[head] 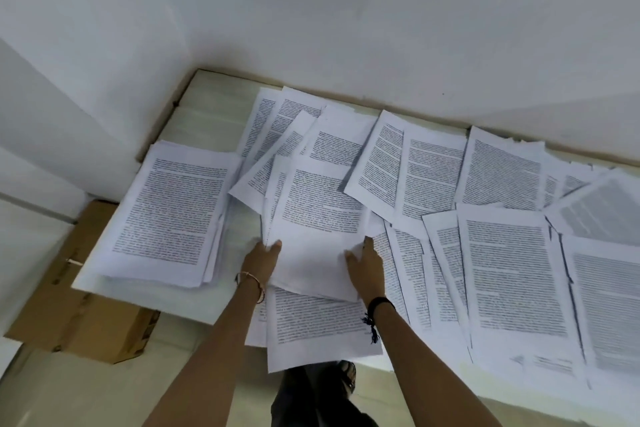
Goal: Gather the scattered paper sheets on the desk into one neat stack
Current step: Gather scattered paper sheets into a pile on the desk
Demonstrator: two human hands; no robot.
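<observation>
Printed paper sheets lie scattered and overlapping across the white desk. A thick stack of sheets sits at the desk's left end. In the middle, a small bundle of sheets is held between both hands. My left hand grips its left edge, thumb on top and fingers underneath. My right hand grips its right edge, thumb on top, fingers tucked under the paper. One sheet below the bundle hangs over the desk's front edge.
A brown cardboard box stands on the floor under the desk's left end. White walls close in behind and to the left. My legs show below the desk's front edge.
</observation>
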